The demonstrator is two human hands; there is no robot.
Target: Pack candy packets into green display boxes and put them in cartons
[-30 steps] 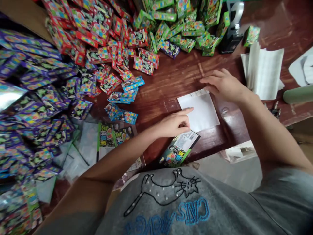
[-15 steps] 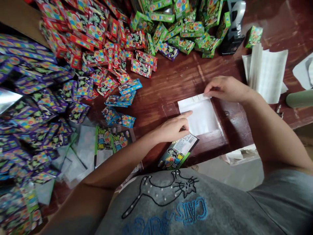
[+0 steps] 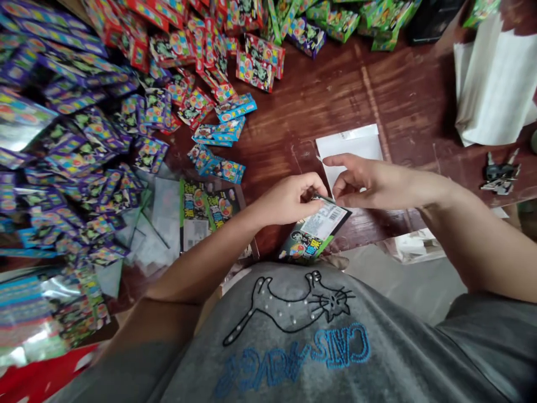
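Note:
My left hand (image 3: 289,198) is closed on the upper edge of a printed candy packet (image 3: 312,229), black and green with a white barcode label, tilted close to my shirt. Its thumb lies over the label end. My right hand (image 3: 369,179) is just right of the packet's upper end, index finger stretched out and the other fingers loosely bent, with nothing visible in them. Whether its fingertips touch the packet's edge is hard to see. Beneath my right hand a white paper sheet (image 3: 356,143) with a folded-looking top strip lies on the table, partly covered.
Purple (image 3: 79,140), red (image 3: 197,50) and green candy boxes (image 3: 342,22) are heaped left and at the back, with several blue boxes (image 3: 222,168) nearer. More printed packets (image 3: 205,210) lie left of my arm. Right are curled white sheets (image 3: 499,84) and keys (image 3: 501,173).
My right hand has let go of the white sheet's top edge and come down beside the packet. My left index finger has left the sheet and curled at the packet. The view has shifted.

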